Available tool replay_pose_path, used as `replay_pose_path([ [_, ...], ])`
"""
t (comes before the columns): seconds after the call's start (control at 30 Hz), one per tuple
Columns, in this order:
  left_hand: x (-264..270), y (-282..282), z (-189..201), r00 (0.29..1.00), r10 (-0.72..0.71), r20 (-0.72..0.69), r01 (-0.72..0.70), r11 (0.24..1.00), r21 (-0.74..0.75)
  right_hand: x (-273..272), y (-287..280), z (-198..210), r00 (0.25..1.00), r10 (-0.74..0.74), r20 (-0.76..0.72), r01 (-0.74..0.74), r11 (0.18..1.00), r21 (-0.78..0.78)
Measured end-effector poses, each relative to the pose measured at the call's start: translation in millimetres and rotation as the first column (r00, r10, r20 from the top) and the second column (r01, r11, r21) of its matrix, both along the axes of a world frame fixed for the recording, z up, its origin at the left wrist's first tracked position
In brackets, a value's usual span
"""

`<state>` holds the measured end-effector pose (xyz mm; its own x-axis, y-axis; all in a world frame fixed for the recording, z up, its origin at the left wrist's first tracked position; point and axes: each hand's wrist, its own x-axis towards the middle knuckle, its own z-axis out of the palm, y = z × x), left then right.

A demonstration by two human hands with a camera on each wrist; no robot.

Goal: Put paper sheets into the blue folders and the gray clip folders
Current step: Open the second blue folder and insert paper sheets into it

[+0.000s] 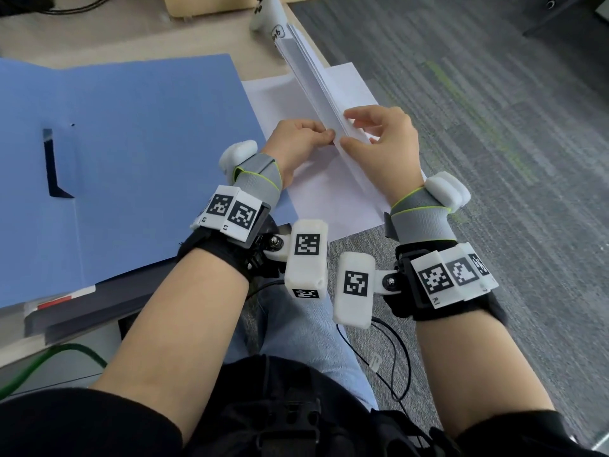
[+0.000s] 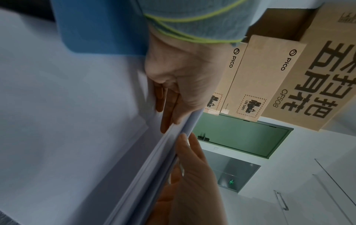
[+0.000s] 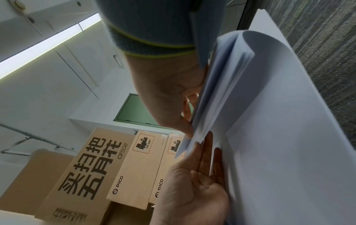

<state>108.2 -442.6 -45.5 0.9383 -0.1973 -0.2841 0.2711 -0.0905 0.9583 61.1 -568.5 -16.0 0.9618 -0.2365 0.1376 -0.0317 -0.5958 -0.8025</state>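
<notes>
An open blue folder (image 1: 131, 153) lies flat on the desk at the left. A stack of white paper sheets (image 1: 316, 87) stands on its long edge over a flat sheet (image 1: 333, 199) at the desk's right end. My left hand (image 1: 324, 137) pinches the stack's near end from the left. From the right, my right hand (image 1: 351, 130) grips the same end, thumb low and fingers over the top edge. The left wrist view shows my left fingers (image 2: 168, 109) along the stack (image 2: 154, 159). In the right wrist view the sheets (image 3: 227, 85) fan apart by my right hand (image 3: 189, 130).
A gray clip folder (image 1: 85, 311) pokes out under the blue folder at the desk's near edge. A white controller (image 1: 267, 14) and a cardboard box (image 1: 211, 4) sit at the back. Gray carpet (image 1: 494, 127) lies right of the desk. Cardboard boxes (image 2: 269, 76) stand beyond.
</notes>
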Motion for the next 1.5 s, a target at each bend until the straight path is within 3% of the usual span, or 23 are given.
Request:
replay_pose_path([
  [0.2, -0.4, -2.3, 0.7, 0.999, 0.015, -0.033, -0.016, 0.999, -0.031, 1.4, -9.9, 5.4, 0.999, -0.044, -0.007, 0.044, 0.999, -0.015],
  [0.3, -1.3, -2.0, 2.4, 0.999, 0.028, -0.041, -0.030, 0.999, -0.042, 2.8, -18.3, 5.5, 0.997, -0.052, -0.062, 0.037, 0.975, -0.221],
  [0.4, -2.3, -1.9, 3.7, 0.998, 0.034, -0.049, -0.037, 0.998, -0.057, -1.2, -19.2, 5.4, 0.997, 0.013, -0.080, -0.040, 0.935, -0.353],
  [0.57, -3.5, -5.5, 11.6, 0.993, 0.102, -0.061, -0.103, 0.995, -0.015, -9.1, -4.9, 1.2, 0.948, 0.121, -0.296, -0.209, 0.935, -0.285],
  [0.73, -7.8, -22.6, 24.5, 0.997, 0.062, 0.041, -0.064, 0.995, 0.070, -11.2, 2.8, 0.3, 0.952, -0.038, -0.305, -0.109, 0.885, -0.453],
  [0.93, -13.7, -13.5, 35.0, 0.997, -0.035, 0.070, 0.031, 0.998, 0.057, -14.9, -10.4, 9.8, 0.930, -0.210, -0.302, 0.083, 0.920, -0.384],
  [1.07, -17.3, -2.0, 42.1, 0.991, -0.006, 0.137, 0.003, 1.000, 0.015, -19.7, -11.8, 22.0, 0.944, -0.274, -0.185, 0.201, 0.919, -0.339],
  [1.2, -19.2, 7.6, 47.2, 0.925, 0.211, 0.317, -0.207, 0.977, -0.048, -26.6, -9.4, 44.1, 0.946, -0.323, 0.010, 0.312, 0.904, -0.293],
  [1.3, -19.4, 21.5, 52.2, 0.864, 0.298, 0.405, -0.325, 0.946, -0.004, -33.2, 0.6, 62.4, 0.920, -0.354, 0.167, 0.385, 0.896, -0.222],
  [1.43, -22.3, 36.9, 60.0, 0.920, 0.247, 0.305, -0.281, 0.957, 0.073, -34.5, 14.2, 72.2, 0.858, -0.362, 0.365, 0.406, 0.912, -0.051],
  [1.5, -24.7, 47.2, 63.8, 0.937, 0.253, 0.241, -0.247, 0.968, -0.054, -32.9, 22.8, 69.8, 0.843, -0.323, 0.430, 0.346, 0.938, 0.027],
])
